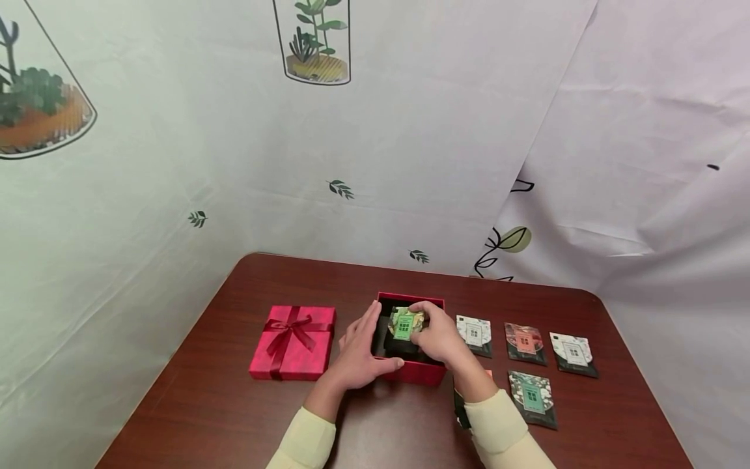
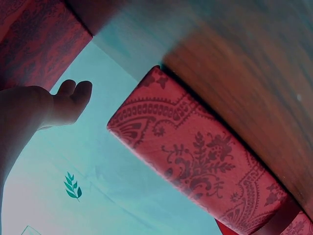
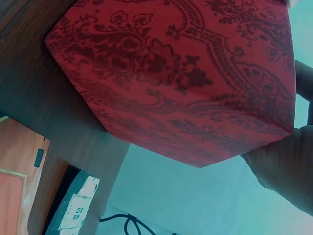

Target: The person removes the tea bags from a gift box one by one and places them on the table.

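An open red patterned box (image 1: pixel 417 373) with a dark inside stands on the table. Inside it my right hand (image 1: pixel 441 333) pinches a sachet with a green label (image 1: pixel 403 326) between thumb and fingers. At the box's left side is my left hand (image 1: pixel 357 357), fingers straight along the wall and thumb at the front rim. The left wrist view shows that hand (image 2: pixel 63 105) beside the box wall (image 2: pixel 36 44). In the right wrist view the box (image 3: pixel 186 83) covers most of the right hand (image 3: pixel 283 166), and the green sachet is out of sight.
A red lid with a ribbon bow (image 1: pixel 293 345) lies left of the box. To the right lie sachets: white (image 1: pixel 474 333), red (image 1: pixel 525 342), another white (image 1: pixel 574 354) and teal (image 1: pixel 532 396). An orange sachet (image 3: pixel 19 161) is partly under my right forearm in the head view.
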The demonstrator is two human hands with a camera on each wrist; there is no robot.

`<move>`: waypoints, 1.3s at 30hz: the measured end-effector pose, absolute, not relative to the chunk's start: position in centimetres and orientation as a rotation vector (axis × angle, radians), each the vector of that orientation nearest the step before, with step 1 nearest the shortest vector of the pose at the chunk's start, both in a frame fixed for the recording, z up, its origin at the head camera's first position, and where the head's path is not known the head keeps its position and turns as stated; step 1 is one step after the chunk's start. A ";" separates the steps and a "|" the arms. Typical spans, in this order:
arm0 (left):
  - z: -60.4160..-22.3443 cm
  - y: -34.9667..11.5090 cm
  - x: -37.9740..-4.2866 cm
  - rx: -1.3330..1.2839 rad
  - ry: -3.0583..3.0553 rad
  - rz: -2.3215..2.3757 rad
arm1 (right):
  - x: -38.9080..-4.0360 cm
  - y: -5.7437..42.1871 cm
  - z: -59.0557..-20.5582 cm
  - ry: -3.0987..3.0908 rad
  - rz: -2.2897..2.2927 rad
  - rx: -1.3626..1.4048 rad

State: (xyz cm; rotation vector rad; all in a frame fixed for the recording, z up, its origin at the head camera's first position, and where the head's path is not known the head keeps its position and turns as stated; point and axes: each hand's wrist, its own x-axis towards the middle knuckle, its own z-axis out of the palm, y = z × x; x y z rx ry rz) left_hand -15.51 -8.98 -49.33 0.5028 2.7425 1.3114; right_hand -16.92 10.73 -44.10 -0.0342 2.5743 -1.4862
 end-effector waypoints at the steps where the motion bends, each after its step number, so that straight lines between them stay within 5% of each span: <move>1: -49.4 -9.0 -15.5 0.504 2.742 1.311 | -16.9 10.8 -44.2 2.575 -1.490 -0.031; 39: -49.1 -9.2 -16.0 0.494 2.746 1.293 | -16.6 13.0 -42.8 2.563 -1.613 -0.059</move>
